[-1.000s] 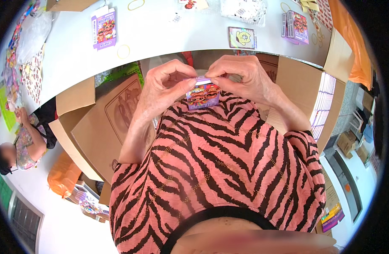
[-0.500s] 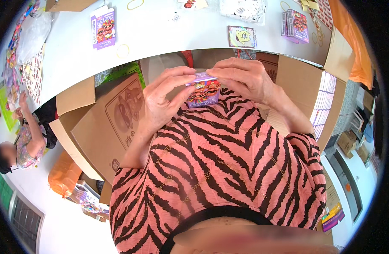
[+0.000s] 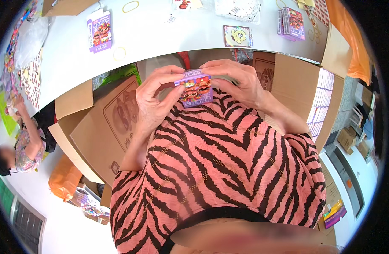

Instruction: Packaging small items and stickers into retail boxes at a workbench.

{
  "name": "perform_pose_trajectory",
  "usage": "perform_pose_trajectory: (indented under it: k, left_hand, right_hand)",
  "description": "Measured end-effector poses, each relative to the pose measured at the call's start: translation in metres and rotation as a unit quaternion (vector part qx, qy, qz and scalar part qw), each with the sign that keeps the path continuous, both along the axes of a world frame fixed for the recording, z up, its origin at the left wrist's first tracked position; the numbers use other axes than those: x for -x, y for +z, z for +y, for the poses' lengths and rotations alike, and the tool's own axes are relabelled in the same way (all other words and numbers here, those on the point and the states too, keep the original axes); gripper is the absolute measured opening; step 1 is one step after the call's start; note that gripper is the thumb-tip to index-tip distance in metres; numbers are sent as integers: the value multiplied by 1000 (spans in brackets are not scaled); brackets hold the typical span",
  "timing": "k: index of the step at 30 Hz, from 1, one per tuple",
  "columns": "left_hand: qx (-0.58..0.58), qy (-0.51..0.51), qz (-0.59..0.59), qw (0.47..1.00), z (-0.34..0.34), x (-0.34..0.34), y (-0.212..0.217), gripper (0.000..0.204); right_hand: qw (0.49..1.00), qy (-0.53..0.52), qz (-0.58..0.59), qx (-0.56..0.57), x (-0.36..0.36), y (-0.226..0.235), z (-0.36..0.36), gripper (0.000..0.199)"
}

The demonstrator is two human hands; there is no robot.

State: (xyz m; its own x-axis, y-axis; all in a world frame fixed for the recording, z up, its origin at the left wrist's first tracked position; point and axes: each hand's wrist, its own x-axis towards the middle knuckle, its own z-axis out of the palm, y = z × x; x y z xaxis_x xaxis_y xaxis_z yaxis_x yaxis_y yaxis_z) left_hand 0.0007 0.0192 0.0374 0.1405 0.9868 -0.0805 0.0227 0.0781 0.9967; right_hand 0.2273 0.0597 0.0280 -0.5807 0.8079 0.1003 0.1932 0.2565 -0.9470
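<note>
Between my two hands, close to my chest and just off the table's near edge, is a small purple cardboard box (image 3: 197, 89) with red cartoon figures on its front. My left hand (image 3: 157, 91) grips its left side, thumb on the front and fingers along the top edge. The right hand (image 3: 236, 82) pinches the upper right corner, thumb at the front and fingers over the top. The top panel appears folded down flat. What my fingertips do behind the box is hidden.
On the white table (image 3: 152, 31) lie a flat purple box (image 3: 100, 33), a card with a yellow figure (image 3: 237, 36), a few standing purple boxes (image 3: 292, 23), rubber bands (image 3: 130, 6) and a clear bag (image 3: 239, 9). Large cartons (image 3: 112, 120) flank me. Another person (image 3: 27, 142) works at far left.
The box's top panel has come down flush with its upper edge. Both hands, with the box, have shifted slightly left, and the right fingers have spread along the top.
</note>
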Motion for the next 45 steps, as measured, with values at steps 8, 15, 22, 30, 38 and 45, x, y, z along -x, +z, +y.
perform_pose_trajectory:
  k: [8, 15, 22, 30, 38, 45]
  left_hand:
    - [-29, -18, 45, 998, -9, -6, -7, 20]
    - [30, 64, -75, 995, -5, -13, -4, 36]
    - [38, 142, 53, 988, 18, 5, 0, 30]
    - [-54, 224, 192, 954, 48, 64, -22, 29]
    - [-151, 228, 487, 830, 105, 118, -66, 75]
    - [-36, 236, 604, 761, 121, 120, -83, 93]
  right_hand:
    - [998, 27, 16, 47, -7, 1, -6, 30]
    - [973, -28, 82, 213, -3, -3, 1, 33]
    - [938, -345, -4, 28, -132, -4, 81, 34]
    - [880, -424, -208, -51, -214, -39, 118, 34]
    - [844, -439, -226, -209, -212, -24, 109, 38]
    - [867, -326, -248, -283, -130, 8, 85, 29]
